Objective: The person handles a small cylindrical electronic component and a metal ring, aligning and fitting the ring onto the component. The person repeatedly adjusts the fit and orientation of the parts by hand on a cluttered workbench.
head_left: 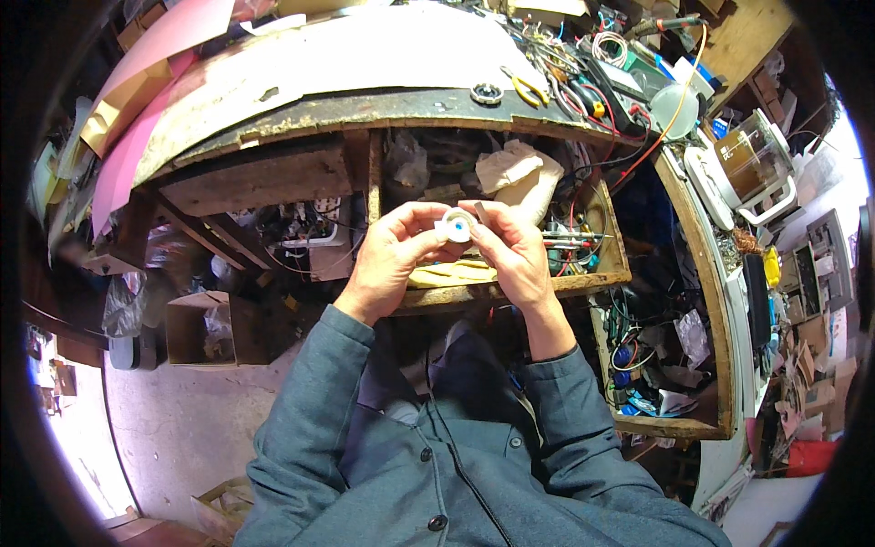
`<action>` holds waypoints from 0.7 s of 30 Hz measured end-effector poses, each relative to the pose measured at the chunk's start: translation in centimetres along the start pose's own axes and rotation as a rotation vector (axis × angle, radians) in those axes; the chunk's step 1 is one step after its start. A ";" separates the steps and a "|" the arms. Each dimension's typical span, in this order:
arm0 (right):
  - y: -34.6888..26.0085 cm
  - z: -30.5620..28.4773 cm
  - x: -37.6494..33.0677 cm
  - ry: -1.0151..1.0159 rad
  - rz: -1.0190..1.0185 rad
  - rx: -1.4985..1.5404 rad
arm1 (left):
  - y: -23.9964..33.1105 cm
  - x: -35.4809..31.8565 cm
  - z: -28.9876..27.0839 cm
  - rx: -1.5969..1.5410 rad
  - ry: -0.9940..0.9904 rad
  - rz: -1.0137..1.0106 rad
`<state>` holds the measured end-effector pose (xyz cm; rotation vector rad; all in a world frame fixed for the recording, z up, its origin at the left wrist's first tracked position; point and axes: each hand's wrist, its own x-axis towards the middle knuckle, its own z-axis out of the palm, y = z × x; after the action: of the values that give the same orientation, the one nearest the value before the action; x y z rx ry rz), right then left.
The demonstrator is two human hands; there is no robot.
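Observation:
Both hands are raised in front of me over an open wooden drawer (512,290). Between them is a small round white piece (450,220) with a hole in its middle, like a little spool or roll; its exact kind is not clear. My left hand (390,260) is closed, pinching its left side between thumb and fingers. On the other side my right hand (518,258) is closed too, with the thumb pressed to its edge. Parts of the piece are hidden behind the fingertips. Below the hands lies a yellow item (451,274) at the drawer's front.
Above the drawer runs a worn workbench (346,102), with yellow-handled pliers (527,87) and a round metal part (486,93) on it. Tangled wires (629,351) fill a compartment at right. A transparent jug (752,162) stands beyond. A cardboard box (211,337) sits on the floor at left.

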<state>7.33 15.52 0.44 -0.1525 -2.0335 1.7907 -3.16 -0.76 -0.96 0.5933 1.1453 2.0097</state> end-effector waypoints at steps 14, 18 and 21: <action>1.0 0.0 0.1 0.071 -0.083 -0.029 | 0.0 -0.1 0.1 0.015 0.023 0.008; 1.2 0.0 0.1 0.073 -0.102 -0.059 | -0.1 0.0 0.0 0.011 0.013 0.024; 1.2 0.1 0.2 0.083 -0.114 -0.056 | -0.2 0.0 -0.1 0.022 0.020 0.024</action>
<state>6.88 15.67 -0.72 -0.1223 -1.9934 1.6328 -3.15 -0.71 -1.15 0.6023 1.1790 2.0291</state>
